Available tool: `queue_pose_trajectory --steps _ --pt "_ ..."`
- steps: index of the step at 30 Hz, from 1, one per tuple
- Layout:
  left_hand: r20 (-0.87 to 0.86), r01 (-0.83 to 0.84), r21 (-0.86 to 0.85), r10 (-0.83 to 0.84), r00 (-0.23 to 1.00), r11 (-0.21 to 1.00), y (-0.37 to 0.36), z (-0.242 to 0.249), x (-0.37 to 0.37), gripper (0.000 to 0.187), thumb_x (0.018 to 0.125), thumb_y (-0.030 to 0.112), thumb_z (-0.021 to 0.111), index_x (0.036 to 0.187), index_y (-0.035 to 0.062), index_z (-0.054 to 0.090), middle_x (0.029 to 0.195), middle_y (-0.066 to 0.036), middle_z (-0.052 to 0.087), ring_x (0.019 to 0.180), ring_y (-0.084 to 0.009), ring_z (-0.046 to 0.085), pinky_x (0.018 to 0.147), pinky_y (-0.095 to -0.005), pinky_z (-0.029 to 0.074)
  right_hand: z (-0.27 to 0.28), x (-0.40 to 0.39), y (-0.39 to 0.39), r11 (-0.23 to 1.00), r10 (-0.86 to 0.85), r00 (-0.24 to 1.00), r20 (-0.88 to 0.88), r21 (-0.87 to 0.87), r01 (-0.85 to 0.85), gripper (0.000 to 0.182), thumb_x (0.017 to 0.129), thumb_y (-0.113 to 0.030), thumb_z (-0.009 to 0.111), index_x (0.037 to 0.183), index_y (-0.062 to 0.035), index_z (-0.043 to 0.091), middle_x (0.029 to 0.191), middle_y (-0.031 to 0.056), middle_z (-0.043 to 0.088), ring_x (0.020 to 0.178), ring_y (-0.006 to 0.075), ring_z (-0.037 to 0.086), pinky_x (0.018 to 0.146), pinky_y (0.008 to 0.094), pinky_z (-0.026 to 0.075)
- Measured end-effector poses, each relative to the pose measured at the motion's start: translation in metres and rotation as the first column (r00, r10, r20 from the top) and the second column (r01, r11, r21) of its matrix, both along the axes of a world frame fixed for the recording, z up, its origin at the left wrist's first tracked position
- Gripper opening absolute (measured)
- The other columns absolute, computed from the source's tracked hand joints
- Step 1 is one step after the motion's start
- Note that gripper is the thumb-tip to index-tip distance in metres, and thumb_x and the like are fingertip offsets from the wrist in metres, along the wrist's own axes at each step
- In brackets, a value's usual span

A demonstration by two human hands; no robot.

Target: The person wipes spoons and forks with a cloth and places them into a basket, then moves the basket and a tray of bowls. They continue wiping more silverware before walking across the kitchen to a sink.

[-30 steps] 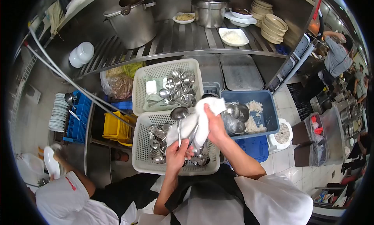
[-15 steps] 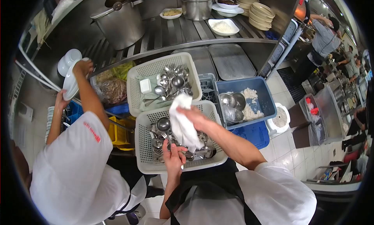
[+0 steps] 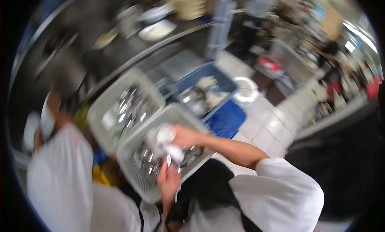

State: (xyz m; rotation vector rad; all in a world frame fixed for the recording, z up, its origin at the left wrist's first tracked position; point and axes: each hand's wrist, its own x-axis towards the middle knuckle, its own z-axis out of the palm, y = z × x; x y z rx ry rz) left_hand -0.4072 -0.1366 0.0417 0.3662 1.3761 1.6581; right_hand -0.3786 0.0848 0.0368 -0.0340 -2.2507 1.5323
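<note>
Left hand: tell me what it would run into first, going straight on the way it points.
Most likely the white cloth, just beyond the left hand over the lower basket; blur leaves the depth unclear.

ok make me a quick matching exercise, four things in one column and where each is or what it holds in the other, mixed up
1. white cloth
2. blue plastic tub
3. round white plastic stool
4. pale perforated basket nearest the person

a. on the light tiled floor
b. holds metal utensils
c. in the right hand
d. holds shiny metal bowls

1-c, 2-d, 3-a, 4-b
</note>
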Motion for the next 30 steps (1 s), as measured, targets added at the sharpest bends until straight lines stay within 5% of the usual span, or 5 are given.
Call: queue_pose_trajectory --steps 7,9,12,23,30 --pt "-0.935 -0.102 -0.291 -0.261 0.24 0.951 -0.002 0.03 -0.013 0.035 0.097 0.011 0.051 0.128 -0.0015 0.058 0.058 -0.01 0.054 0.05 -0.0149 0.054 0.048 -0.0349 0.041 0.044 0.027 0.01 0.614 0.08 0.997 0.021 0.787 -0.066 0.039 0.086 -0.016 0.061 0.123 -0.0067 0.05 0.104 0.0144 0.065 0.08 0.03 0.068 0.07 0.0392 0.056" --pt "-0.409 -0.131 -0.144 0.061 0.91 0.981 -0.001 0.011 -0.024 0.027 0.099 0.015 0.052 0.117 -0.001 0.064 0.056 -0.005 0.052 0.047 -0.0113 0.05 0.045 -0.0285 0.037 0.043 0.029 0.006 0.974 -0.045 0.999 0.007 0.222 0.042 0.042 0.089 -0.023 0.063 0.125 -0.0066 0.049 0.109 0.0118 0.064 0.085 0.0243 0.067 0.072 0.0366 0.056" --pt "-0.658 -0.133 -0.321 -0.12 0.743 0.938 0.007 0.037 -0.017 0.027 0.098 0.022 0.055 0.101 -0.0038 0.064 0.07 -0.009 0.064 0.062 -0.0236 0.059 0.061 -0.0392 0.049 0.044 0.036 -0.026 0.261 0.042 0.998 0.04 -0.965 0.028 0.049 0.096 -0.042 0.059 0.129 -0.0054 0.052 0.122 0.0059 0.061 0.106 0.0163 0.06 0.086 0.0338 0.052" --pt "-0.333 0.094 -0.146 -0.139 0.933 0.985 0.021 0.02 -0.003 0.023 0.099 0.017 0.051 0.1 -0.0028 0.063 0.063 -0.008 0.061 0.05 -0.0149 0.059 0.046 -0.0294 0.046 0.019 0.013 0.002 0.088 -0.291 0.953 0.087 -0.989 0.117 0.027 0.096 -0.024 0.062 0.116 -0.0063 0.06 0.105 0.0048 0.066 0.088 0.0141 0.063 0.08 0.0311 0.052" --pt "-0.324 0.013 -0.33 -0.126 0.938 0.944 0.002 0.013 -0.001 0.022 0.099 0.018 0.054 0.102 -0.0019 0.062 0.077 -0.008 0.067 0.061 -0.0147 0.067 0.054 -0.0289 0.052 0.001 0.036 -0.04 0.105 0.523 0.842 0.129 -0.991 0.086 0.031 0.089 -0.017 0.07 0.115 -0.0022 0.061 0.104 0.0099 0.068 0.09 0.0227 0.068 0.078 0.0382 0.056"
